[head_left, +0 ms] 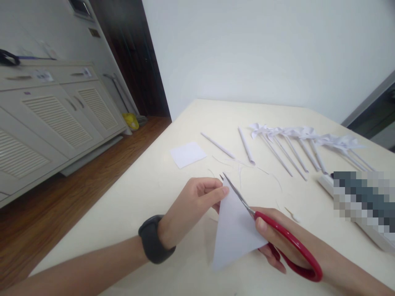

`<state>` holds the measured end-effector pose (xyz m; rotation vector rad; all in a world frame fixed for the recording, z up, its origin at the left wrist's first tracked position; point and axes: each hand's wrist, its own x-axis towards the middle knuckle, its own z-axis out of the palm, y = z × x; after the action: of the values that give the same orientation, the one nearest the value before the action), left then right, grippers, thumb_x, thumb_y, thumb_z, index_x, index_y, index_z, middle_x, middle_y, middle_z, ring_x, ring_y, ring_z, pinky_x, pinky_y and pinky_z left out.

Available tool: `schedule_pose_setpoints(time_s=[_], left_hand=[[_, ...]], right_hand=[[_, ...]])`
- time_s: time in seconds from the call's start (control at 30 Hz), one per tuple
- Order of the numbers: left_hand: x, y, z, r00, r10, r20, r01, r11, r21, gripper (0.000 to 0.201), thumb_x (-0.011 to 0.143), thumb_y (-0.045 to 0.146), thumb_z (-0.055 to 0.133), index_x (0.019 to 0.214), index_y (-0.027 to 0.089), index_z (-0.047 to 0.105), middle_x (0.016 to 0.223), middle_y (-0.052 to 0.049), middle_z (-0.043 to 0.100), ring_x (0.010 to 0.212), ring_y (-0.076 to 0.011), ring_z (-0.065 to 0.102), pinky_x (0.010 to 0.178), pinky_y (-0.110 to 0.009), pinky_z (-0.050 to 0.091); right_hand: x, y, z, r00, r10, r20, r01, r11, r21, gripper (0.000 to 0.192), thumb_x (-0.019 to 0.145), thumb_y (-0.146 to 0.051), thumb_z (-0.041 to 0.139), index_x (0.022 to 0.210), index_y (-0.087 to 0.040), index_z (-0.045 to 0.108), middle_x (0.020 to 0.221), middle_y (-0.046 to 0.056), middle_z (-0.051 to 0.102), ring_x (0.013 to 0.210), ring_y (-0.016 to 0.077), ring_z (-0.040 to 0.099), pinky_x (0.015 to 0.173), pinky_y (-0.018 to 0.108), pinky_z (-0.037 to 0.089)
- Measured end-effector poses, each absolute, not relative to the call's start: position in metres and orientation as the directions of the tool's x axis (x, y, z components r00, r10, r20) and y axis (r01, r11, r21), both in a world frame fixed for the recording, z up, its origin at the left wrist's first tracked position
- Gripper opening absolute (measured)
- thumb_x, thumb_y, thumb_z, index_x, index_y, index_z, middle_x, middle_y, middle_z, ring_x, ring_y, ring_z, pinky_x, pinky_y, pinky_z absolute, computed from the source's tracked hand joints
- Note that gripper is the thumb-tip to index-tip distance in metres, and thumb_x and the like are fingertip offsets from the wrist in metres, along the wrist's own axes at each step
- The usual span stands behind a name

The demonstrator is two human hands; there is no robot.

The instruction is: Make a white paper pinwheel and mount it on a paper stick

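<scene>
Scissors (271, 230) with red handles sit in the right hand (277, 242), fingers threaded through the loops, blades lying along the right edge of a folded white paper triangle (234, 230) with the tips poking just past its far corner. Can't tell if the blades are actually biting the paper or just resting on the edge. The left hand (194, 201) pinches that far corner, fingers closed on it, and there's a black watch (152, 238) on the wrist. The triangle is held up just above the near part of the bench (138, 205).

That bench is a plain cream top, pretty big. Further out on it: a small white paper square (187, 154) to the left, two rolled paper sticks (231, 146) lying loose in the middle, thin paper trimmings (240, 168) scattered near them, and a row of white paper pinwheels (305, 137) on sticks to the far right. A long white box (327, 183) sits at the right edge, partly blurred out.

Room-wise: wooden floor (92, 176) on the left, cream cabinets (52, 115) with slatted doors, a dark doorway (132, 53), and a bare white wall (262, 49) behind the bench.
</scene>
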<state>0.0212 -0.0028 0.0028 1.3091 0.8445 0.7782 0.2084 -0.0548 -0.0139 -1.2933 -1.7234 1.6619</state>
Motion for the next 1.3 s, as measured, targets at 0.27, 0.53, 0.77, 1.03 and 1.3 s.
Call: schedule_pose_setpoints(time_s=[0.27,0.53,0.77,1.03,1.3], left_hand=[[0.022,-0.003,0.002,0.498,0.865,-0.066,0.008,0.071,0.997,0.026,0.080,0.020,0.050,0.055,0.013,0.056,0.056,0.002,0.053,0.057,-0.0100,0.050,0.057,-0.021,0.040],[0.021,-0.005,-0.001,0.538,0.839,-0.077,0.010,0.085,0.996,0.027,0.082,0.021,0.049,0.057,0.012,0.057,0.057,0.002,0.054,0.057,-0.0087,0.050,0.057,-0.018,0.041],[0.022,-0.005,0.001,0.524,0.842,-0.128,-0.005,0.153,0.988,0.028,0.080,0.017,0.050,0.054,0.013,0.055,0.054,0.002,0.052,0.054,-0.0084,0.048,0.054,-0.018,0.039],[0.023,-0.006,0.002,0.515,0.845,-0.147,-0.016,0.181,0.983,0.027,0.080,0.019,0.052,0.054,0.013,0.054,0.054,0.003,0.050,0.054,-0.0084,0.046,0.053,-0.019,0.037],[0.022,-0.004,-0.001,0.522,0.843,-0.127,0.029,0.132,0.991,0.027,0.082,0.022,0.047,0.057,0.013,0.052,0.056,0.003,0.051,0.055,-0.0084,0.048,0.054,-0.019,0.038]], right_hand=[[0.207,-0.052,0.003,-0.471,0.808,-0.355,0.365,-0.188,-0.912,0.035,0.085,-0.050,0.037,0.070,-0.019,0.038,0.056,-0.004,0.043,0.048,0.0096,0.042,0.046,0.023,0.031],[0.205,-0.050,0.006,-0.494,0.790,-0.364,0.338,-0.211,-0.917,0.030,0.086,-0.042,0.042,0.067,-0.019,0.037,0.059,-0.003,0.045,0.051,0.0090,0.042,0.049,0.023,0.035],[0.206,-0.053,-0.006,-0.486,0.818,-0.308,0.351,-0.140,-0.926,0.030,0.086,-0.043,0.041,0.068,-0.020,0.038,0.050,-0.007,0.039,0.041,0.0079,0.040,0.042,0.020,0.029],[0.203,-0.051,0.002,-0.500,0.790,-0.354,0.349,-0.190,-0.918,0.032,0.085,-0.043,0.042,0.065,-0.020,0.034,0.047,-0.007,0.037,0.039,0.0074,0.039,0.041,0.020,0.031],[0.209,-0.046,-0.004,-0.414,0.858,-0.304,0.357,-0.155,-0.921,0.040,0.089,-0.043,0.030,0.058,-0.019,0.037,0.042,-0.006,0.042,0.036,0.0083,0.043,0.043,0.022,0.036]])
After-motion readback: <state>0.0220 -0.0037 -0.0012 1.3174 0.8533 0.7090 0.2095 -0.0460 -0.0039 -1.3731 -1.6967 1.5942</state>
